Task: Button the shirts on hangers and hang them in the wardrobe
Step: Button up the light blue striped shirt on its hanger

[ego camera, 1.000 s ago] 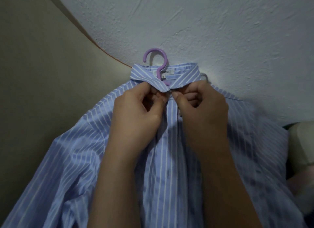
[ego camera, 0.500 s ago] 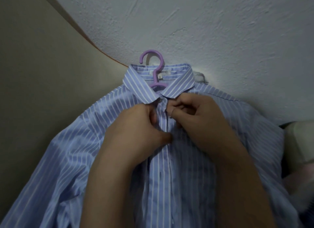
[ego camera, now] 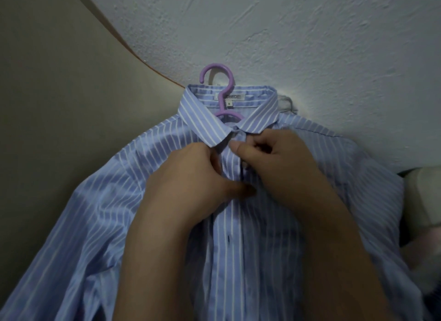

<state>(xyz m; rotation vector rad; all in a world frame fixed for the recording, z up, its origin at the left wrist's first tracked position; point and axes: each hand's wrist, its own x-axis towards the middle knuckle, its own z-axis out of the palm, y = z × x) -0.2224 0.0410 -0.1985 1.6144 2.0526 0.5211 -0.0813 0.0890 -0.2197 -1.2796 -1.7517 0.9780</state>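
Your carrying surface: white, rough-textured plane point(ego camera: 310, 46); whether wall or bed top cannot be told.
On it, item one: blue white-striped shirt point(ego camera: 107, 213), spread front up, collar at the far end.
Item two: purple hanger point(ego camera: 216, 66) inside the collar, hook lying against the white.
Item three: small grey object point(ego camera: 285, 103) just right of the collar, unidentifiable.

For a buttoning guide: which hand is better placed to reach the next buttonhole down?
Left, probably: the left hand sits lower on the shirt, thumb nearest the dark buttonhole; the right hand pinches fabric up by the collar.
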